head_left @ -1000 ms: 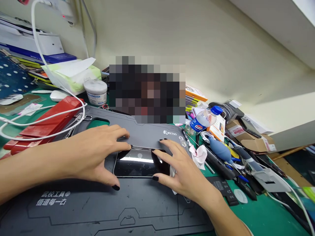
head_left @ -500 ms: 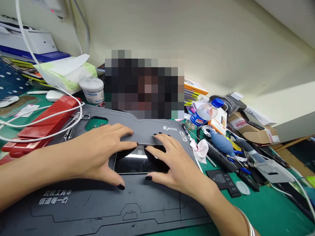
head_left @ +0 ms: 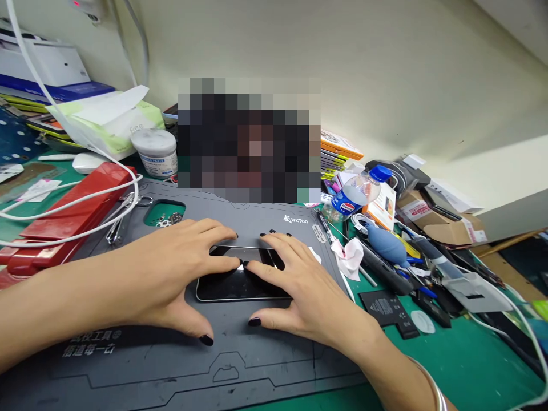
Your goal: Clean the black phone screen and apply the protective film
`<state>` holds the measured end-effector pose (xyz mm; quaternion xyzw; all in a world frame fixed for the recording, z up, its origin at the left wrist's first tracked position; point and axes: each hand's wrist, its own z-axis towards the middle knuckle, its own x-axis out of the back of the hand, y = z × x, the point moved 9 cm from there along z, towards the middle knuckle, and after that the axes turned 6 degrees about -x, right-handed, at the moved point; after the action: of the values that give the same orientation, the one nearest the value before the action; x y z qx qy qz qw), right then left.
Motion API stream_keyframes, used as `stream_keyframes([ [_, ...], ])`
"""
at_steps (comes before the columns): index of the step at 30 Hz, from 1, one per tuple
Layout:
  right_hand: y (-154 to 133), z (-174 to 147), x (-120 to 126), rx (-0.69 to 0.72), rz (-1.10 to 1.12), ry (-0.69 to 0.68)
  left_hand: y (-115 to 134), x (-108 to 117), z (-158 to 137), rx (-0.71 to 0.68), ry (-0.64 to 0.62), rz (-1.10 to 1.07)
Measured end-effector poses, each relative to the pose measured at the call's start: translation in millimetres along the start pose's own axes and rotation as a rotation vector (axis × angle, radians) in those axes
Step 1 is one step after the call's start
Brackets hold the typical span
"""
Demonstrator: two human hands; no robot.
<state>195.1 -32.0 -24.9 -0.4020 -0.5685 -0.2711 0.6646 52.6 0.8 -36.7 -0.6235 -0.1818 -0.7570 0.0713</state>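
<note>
A black-screened smartphone (head_left: 231, 288) lies face up and lengthwise on the grey work mat (head_left: 171, 359). My left hand (head_left: 184, 279) spreads over its left side, the index fingertip at the screen's middle and the thumb out on the near side. From the right, my right hand (head_left: 295, 279) covers the phone's right end. Its index fingertip nearly meets the left one on the glass, and its thumb points left by the near edge. Fingers of both hands are stretched out and apart. How firmly they press cannot be made out.
On the left stand a red tool (head_left: 72, 217) with a white cable over it and a paste tub (head_left: 154, 153). A Pepsi bottle (head_left: 355, 194), blue air blower (head_left: 385, 245) and phone battery (head_left: 389, 311) lie right. A blurred-out area (head_left: 248, 142) is behind the mat.
Both index fingertips have slid from the phone's far edge toward me, onto the middle of the screen. The thumbs stay near the close edge. The camera view has shifted slightly.
</note>
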Motion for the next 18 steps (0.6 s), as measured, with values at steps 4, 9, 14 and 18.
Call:
stream_keyframes([
  [4,-1.6,-1.3,2.1,0.01,0.0,0.005,2.5,1.2,-1.3,-0.018,0.012,-0.009],
  [9,-4.8,-1.5,4.6,0.015,0.005,0.01,6.3,4.1,-0.8,-0.026,0.009,-0.023],
  [14,-6.5,-1.2,6.4,0.008,-0.003,0.014,6.8,5.0,-0.9,-0.025,0.032,-0.009],
  [18,-5.0,-2.2,5.1,-0.015,-0.005,0.003,4.1,4.3,-2.2,-0.028,0.053,0.027],
])
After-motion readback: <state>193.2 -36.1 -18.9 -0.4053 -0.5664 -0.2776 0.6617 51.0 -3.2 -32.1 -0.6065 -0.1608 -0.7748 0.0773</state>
